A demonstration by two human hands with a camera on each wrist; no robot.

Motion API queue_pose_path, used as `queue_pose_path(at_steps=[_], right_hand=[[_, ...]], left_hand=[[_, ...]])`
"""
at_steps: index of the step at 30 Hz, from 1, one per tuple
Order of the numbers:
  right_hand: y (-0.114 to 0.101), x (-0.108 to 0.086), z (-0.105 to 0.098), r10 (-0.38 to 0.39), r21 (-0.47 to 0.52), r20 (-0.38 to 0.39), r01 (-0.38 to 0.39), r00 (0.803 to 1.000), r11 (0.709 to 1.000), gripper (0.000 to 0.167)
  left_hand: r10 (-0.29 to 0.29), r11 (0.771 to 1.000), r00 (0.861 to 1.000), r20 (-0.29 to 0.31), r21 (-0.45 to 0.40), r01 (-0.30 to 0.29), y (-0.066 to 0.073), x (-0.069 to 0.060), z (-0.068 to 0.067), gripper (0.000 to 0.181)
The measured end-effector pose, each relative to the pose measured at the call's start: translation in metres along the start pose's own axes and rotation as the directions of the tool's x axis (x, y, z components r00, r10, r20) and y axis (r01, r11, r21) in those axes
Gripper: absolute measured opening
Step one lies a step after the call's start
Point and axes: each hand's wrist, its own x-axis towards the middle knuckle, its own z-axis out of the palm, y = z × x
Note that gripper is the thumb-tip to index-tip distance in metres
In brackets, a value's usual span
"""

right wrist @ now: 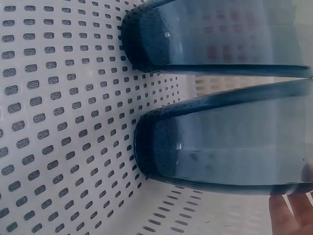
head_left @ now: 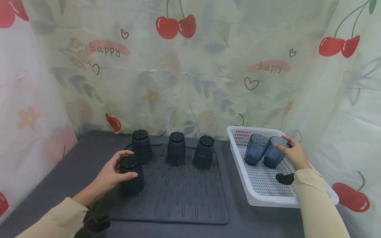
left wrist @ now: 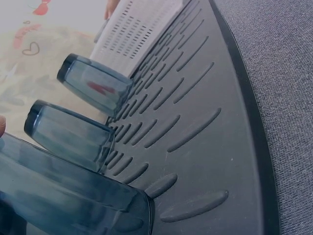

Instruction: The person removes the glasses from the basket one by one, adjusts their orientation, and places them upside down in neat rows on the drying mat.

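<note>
On the head camera, I am watching the left hand point(head_left: 111, 172) curving its thumb and fingers around the near-left tumbler point(head_left: 132, 178), which is sitting mouth down at the left front of the grey ribbed drying mat point(head_left: 184, 198). The fingers are spreading only as wide as the dark blue glass. Just behind it the back-left tumbler point(head_left: 142, 148) is standing inverted, and the middle tumbler point(head_left: 176, 152) and the rightmost mat tumbler point(head_left: 204, 153) are lining up along the mat's far side, also upside down. The mat is lying on a dark grey counter point(head_left: 238, 213).

Over on the right I am seeing the right hand point(head_left: 293, 153) reaching into a white perforated basket point(head_left: 268, 200) and pinching the outer basket tumbler point(head_left: 272, 155) near its rim, thumb and fingers nearly closing. The inner basket tumbler point(head_left: 255, 152) is standing mouth up right beside it. Behind everything a cherry-print curtain point(head_left: 184, 72) is hanging.

Through the left wrist camera, I am getting a large tumbler filling the lower-left corner, mouth toward the mat, with one fingertip showing at the edge; most of the hand is falling outside this view. Two more inverted tumblers are standing beyond, the basket farther off.

Through the right wrist camera, both basket tumblers are resting their bases on the perforated floor and leaning together near the rims, while fingertips are touching the outer one's side.
</note>
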Motion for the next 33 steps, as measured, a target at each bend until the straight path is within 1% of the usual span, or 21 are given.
queue_pose_path(at_steps=[2,9,15,23,28,33], right_hand=[[0.001,0.0,0.0,0.017,0.009,0.009,-0.017,1.0,1.0,0.079],[0.004,0.001,0.003,0.032,0.013,0.007,-0.032,0.999,0.999,0.084],[0.008,0.005,0.004,0.058,0.055,0.032,-0.06,0.998,0.997,0.094],[0.011,0.007,0.005,0.093,0.084,0.044,-0.096,0.995,0.992,0.101],[0.012,0.007,0.006,0.091,0.101,0.054,-0.096,0.994,0.99,0.101],[0.014,0.007,0.007,0.068,0.105,0.054,-0.073,0.996,0.992,0.1]], left_hand=[[-0.007,1.0,1.0,0.001,0.007,0.007,0.0,0.0,0.0,0.07],[-0.025,0.999,1.0,0.002,0.025,0.025,0.002,0.0,-0.001,0.071],[-0.038,0.998,0.999,-0.001,0.04,0.038,0.004,0.0,-0.001,0.071],[-0.026,0.998,1.0,-0.004,0.059,0.026,0.003,-0.001,-0.001,0.071],[-0.014,0.998,1.0,-0.007,0.063,0.015,0.003,-0.001,0.0,0.071],[-0.015,0.998,1.0,-0.003,0.058,0.016,0.004,-0.001,0.0,0.07]])
